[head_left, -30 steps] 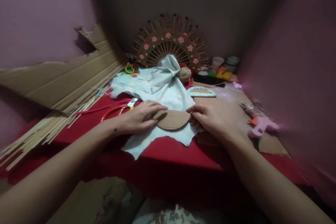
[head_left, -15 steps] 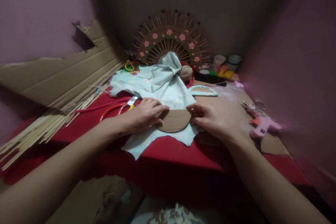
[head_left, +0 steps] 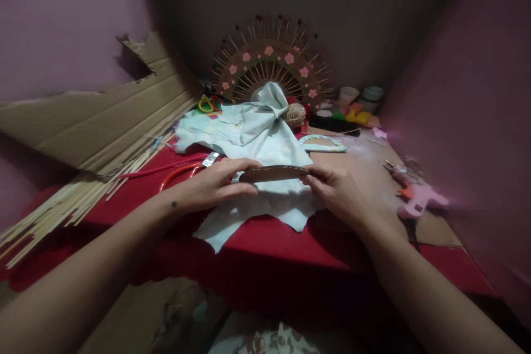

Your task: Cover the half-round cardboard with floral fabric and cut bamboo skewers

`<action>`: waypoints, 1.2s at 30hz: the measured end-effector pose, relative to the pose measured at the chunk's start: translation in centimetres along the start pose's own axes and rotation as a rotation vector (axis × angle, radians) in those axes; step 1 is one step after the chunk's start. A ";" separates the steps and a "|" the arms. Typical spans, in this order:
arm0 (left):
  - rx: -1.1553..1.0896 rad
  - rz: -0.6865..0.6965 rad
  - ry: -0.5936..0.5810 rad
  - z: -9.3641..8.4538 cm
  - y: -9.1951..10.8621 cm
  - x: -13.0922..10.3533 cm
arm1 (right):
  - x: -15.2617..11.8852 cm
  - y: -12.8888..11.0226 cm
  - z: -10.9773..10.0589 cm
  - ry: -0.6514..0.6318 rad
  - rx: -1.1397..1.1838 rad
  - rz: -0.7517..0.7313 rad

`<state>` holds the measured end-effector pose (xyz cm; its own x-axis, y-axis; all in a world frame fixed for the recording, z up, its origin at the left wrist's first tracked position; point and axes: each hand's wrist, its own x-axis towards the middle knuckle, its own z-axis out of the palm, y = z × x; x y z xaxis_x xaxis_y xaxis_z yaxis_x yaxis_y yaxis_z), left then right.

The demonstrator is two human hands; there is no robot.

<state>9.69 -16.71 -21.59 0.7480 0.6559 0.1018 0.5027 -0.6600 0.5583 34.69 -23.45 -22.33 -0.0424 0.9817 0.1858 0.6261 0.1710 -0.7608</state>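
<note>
- The left forearm reached in from the lower left corner, slanting up toward the middle.
- A small dark spot showed at the left wrist.
- The left hand lay side-on, its fingers above and its thumb below, pointing toward the other hand.
- The right forearm slanted up from the lower right.
- The right hand curled inward, thumb and fingertips drawn close together.
- Both hands faced each other, level and apart.

no legible text, marks on scissors too small to read
</note>
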 end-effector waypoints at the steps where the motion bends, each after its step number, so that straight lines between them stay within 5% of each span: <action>1: -0.009 -0.044 0.045 0.1 0.2 0.2 | 0.0 -0.5 -0.3 -0.026 -0.019 0.040; 4: -0.041 -0.139 0.095 0.8 0.5 0.9 | 0.0 -1.3 -1.1 -0.087 -0.090 0.154; 8: -0.104 -0.108 -0.007 1.7 0.0 1.2 | -0.2 -0.4 -1.3 0.199 -0.015 0.167; 10: -0.090 -0.112 -0.041 1.8 -0.2 1.0 | -0.4 0.2 -1.1 0.245 0.027 0.120; 22: 0.185 -0.050 -0.111 2.1 -1.1 1.1 | -0.8 0.3 -0.5 -0.204 -0.095 -0.007; 36: 0.068 0.039 -0.113 2.2 -1.9 0.2 | -1.1 1.0 0.0 -0.240 -0.193 -0.088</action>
<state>9.82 -16.17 -24.40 0.8095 0.5865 0.0266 0.4978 -0.7097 0.4986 35.32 -24.35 -23.27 -0.2707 0.9596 0.0765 0.7468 0.2594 -0.6124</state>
